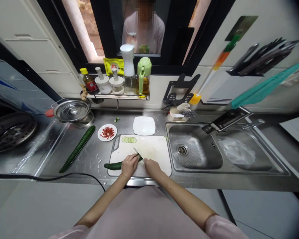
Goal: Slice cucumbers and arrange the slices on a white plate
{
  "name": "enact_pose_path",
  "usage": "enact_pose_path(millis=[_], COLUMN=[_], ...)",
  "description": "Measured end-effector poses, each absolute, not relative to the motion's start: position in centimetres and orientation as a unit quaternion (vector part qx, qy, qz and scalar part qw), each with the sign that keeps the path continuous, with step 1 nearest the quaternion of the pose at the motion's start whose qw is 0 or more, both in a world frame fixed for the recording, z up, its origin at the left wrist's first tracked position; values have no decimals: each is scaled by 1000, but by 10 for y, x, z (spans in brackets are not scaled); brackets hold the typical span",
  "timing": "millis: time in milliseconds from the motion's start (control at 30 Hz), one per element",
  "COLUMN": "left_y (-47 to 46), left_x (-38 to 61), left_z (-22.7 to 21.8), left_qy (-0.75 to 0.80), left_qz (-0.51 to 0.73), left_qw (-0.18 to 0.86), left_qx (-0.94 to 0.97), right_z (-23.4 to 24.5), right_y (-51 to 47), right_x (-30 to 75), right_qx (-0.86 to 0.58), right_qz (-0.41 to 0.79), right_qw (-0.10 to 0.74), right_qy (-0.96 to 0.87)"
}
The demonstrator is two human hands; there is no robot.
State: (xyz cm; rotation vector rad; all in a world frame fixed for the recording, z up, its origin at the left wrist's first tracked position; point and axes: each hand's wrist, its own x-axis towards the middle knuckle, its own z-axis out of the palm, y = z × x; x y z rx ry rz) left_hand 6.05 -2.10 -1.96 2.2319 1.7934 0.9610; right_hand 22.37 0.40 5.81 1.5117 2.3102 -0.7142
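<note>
My left hand [129,165] presses down on a dark green cucumber [113,165] that lies across the near left part of a white cutting board [154,151]. My right hand [151,167] is closed round the handle of a knife [137,152], whose blade points away from me and meets the cucumber just beside my left fingers. Several pale cucumber slices [129,139] lie in a row at the board's far left corner.
A whole cucumber [77,148] lies on the steel counter to the left. Beyond the board are a small plate of red chilli [107,132] and a white square plate [144,125]. A lidded pot [72,111] stands at the left, a sink [214,162] at the right.
</note>
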Motion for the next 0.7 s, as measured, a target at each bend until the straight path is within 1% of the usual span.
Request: enact_pose_path(millis=[333, 700], left_y=[-20, -20], left_x=[61, 60], left_z=[-19, -23], left_qy=[598, 599], left_qz=[313, 311], left_qw=[59, 65], left_qx=[735, 735], right_z=[51, 48], right_y=[9, 7], right_x=[218, 216], right_qx=[527, 543], right_qz=[-249, -246], right_qw=[159, 154], right_qy=[797, 788])
